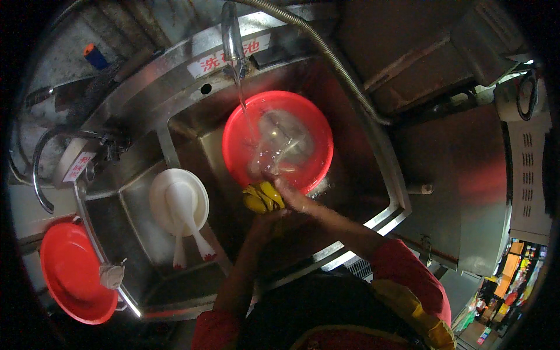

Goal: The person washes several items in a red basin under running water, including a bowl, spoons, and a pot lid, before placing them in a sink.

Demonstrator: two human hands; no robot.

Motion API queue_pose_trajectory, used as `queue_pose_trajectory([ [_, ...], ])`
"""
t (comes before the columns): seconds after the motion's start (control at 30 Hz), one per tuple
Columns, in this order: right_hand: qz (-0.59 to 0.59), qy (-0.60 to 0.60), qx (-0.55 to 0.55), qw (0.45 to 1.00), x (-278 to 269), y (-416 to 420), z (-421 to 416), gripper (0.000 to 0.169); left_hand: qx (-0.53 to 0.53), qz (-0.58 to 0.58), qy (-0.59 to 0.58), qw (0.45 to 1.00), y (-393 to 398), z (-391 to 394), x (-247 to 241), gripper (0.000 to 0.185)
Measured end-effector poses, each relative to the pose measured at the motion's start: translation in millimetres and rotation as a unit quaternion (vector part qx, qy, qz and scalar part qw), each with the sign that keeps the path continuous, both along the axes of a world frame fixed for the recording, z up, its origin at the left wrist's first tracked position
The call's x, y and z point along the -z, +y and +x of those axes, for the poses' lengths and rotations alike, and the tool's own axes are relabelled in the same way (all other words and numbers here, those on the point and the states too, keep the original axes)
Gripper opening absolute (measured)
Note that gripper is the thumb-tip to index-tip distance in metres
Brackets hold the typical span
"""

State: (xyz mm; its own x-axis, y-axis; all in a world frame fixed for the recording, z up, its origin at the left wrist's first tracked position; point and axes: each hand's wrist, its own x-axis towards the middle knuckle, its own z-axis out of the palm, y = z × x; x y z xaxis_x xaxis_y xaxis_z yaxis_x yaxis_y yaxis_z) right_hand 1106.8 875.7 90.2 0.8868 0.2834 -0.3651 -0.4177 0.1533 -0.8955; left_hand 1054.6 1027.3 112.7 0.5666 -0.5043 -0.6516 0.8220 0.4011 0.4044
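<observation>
Both hands grip a crumpled, wet-looking yellow bundle [262,197], possibly folded cloth. My left hand [272,214] supports it from below, and my right hand [292,194] presses it from the right side. They are above the near edge of a red plastic basin [228,164] in the right compartment of a stainless steel double sink [358,183]. Water runs from a metal faucet [232,33] into the basin. Under its rippled surface lies a pale, translucent mass [284,131]; its kind is unclear.
A white bowl [157,201] sits by the sink divider, with two white spoon-like utensils [183,210] with red ends across it. Another red basin [72,271] is outside at left. A second curved faucet [37,170] and a flexible metal hose [326,48] border the sink.
</observation>
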Motion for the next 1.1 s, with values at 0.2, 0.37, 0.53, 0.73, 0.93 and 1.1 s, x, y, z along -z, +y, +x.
queue_pose_trajectory([
  [0.2,-0.473,-0.101,0.076,0.872,127,-125,73,0.034,-0.054,0.027,0.077,0.995,2,0,-16,0.034],
  [0.37,-0.641,0.118,0.068,0.755,135,-76,127,0.037,-0.119,0.012,0.115,0.986,17,-17,11,0.037],
  [0.53,-0.507,-0.005,0.084,0.858,168,-72,144,0.032,-0.135,0.089,0.059,0.985,18,-28,-20,0.031],
  [0.73,-0.038,0.070,0.133,0.988,130,-72,135,0.030,-0.078,0.077,0.055,0.992,16,-12,-53,0.024],
  [0.93,-0.136,0.040,-0.197,0.970,200,-107,130,0.021,-0.077,0.073,0.042,0.993,11,-9,-49,0.023],
  [1.1,-0.461,-0.110,-0.223,0.852,208,-76,132,0.025,-0.030,0.105,0.019,0.994,17,-10,-47,0.024],
])
